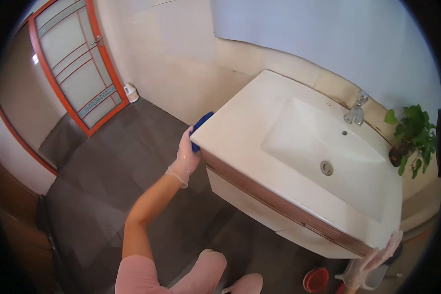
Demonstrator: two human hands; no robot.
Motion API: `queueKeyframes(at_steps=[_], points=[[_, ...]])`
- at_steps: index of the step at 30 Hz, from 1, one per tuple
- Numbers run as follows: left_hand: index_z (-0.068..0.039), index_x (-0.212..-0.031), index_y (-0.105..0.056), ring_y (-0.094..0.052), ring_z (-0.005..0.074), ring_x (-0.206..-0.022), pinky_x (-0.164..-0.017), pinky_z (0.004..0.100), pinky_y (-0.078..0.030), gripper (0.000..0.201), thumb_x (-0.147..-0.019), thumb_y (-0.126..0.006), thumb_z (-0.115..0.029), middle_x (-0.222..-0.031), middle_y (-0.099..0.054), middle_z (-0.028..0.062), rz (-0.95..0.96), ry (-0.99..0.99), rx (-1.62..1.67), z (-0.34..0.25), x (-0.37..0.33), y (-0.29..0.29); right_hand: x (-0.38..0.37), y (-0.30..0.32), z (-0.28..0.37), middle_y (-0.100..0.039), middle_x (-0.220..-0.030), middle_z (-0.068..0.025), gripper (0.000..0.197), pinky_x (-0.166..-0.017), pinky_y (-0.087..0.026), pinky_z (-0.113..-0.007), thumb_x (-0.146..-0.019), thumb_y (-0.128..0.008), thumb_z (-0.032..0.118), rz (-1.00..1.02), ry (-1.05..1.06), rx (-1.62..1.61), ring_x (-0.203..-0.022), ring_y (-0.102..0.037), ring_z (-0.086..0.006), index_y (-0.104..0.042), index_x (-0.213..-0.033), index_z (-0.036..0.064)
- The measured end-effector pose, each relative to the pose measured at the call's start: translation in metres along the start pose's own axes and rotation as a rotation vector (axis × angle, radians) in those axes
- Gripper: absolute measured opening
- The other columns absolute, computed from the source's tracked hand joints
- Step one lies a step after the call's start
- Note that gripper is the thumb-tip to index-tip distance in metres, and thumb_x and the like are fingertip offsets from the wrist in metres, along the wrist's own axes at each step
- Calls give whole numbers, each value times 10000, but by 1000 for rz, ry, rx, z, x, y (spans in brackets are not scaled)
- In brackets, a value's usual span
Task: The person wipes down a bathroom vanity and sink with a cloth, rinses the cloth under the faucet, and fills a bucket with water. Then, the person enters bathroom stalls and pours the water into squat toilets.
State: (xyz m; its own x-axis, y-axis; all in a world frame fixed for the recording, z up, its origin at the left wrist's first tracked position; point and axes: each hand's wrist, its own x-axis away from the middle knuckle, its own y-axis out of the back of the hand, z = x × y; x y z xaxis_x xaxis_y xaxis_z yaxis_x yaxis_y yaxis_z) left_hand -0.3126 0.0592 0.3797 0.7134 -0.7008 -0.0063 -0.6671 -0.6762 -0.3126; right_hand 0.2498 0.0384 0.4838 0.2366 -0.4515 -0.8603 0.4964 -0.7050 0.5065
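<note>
Left gloved hand: fingers curled partway round blue pad, pressing it to vanity basin's left edge, seemingly for firm contact. Right gloved hand: fingers extended, nothing visibly gripped, at basin's near right corner, perhaps steadying.

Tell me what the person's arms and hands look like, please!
The left hand and right hand both wear thin, see-through, whitish gloves. The left cuff is loose and wrinkled. On the left arm, a pink sleeve stops above the elbow. No right sleeve shows.
</note>
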Motion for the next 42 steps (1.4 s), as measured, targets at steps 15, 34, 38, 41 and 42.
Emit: queueKeyframes(at_steps=[15, 34, 38, 41, 42], points=[[-3, -1235, -487, -512, 190, -1114, -969, 283, -352, 472, -942, -413, -366, -1227, -535, 114, -92, 281, 226, -112, 31, 16, -19, -61, -2, -416, -1291, -193, 479, -1073, -204, -466, -819, -506, 130, 484, -549, 114, -1255, -322, -350, -420, -1277, 16], [24, -1097, -469, -564, 415, -924, -768, 456, -456, 315, -898, -486, -220, -979, -592, 248, 458, -381, -1182, -12, -212, -144, -44, -87, 27, -370, -1352, -103, 471, -1103, -97, -498, -811, -463, 283, 927, -537, 394, -1295, -275, -283, -469, -1255, 127], [36, -1130, -443, -557, 411, -964, -795, 442, -457, 375, -897, -478, -256, -1023, -585, 253, 442, -237, -1272, -5, -211, -208, -34, -70, 16, -374, -1351, -104, 476, -1102, -97, -497, -817, -454, 312, 839, -551, 334, -1285, -290, -285, -467, -1258, 134], [39, -1165, -431, -551, 390, -997, -829, 422, -449, 356, -913, -439, -213, -1061, -577, 240, 453, -242, -1382, -4, -213, -209, -40, -63, 12, -361, -1372, -103, 464, -1101, -99, -497, -838, -438, 316, 892, -581, 319, -1305, -272, -281, -464, -1264, 134], [35, -1187, -423, -550, 374, -1008, -842, 413, -444, 344, -921, -421, -184, -1077, -572, 236, 528, -372, -1346, -2, -229, -182, -45, -72, 15, -361, -1372, -103, 464, -1101, -99, -497, -838, -438, 316, 881, -578, 293, -1305, -272, -281, -464, -1264, 134]])
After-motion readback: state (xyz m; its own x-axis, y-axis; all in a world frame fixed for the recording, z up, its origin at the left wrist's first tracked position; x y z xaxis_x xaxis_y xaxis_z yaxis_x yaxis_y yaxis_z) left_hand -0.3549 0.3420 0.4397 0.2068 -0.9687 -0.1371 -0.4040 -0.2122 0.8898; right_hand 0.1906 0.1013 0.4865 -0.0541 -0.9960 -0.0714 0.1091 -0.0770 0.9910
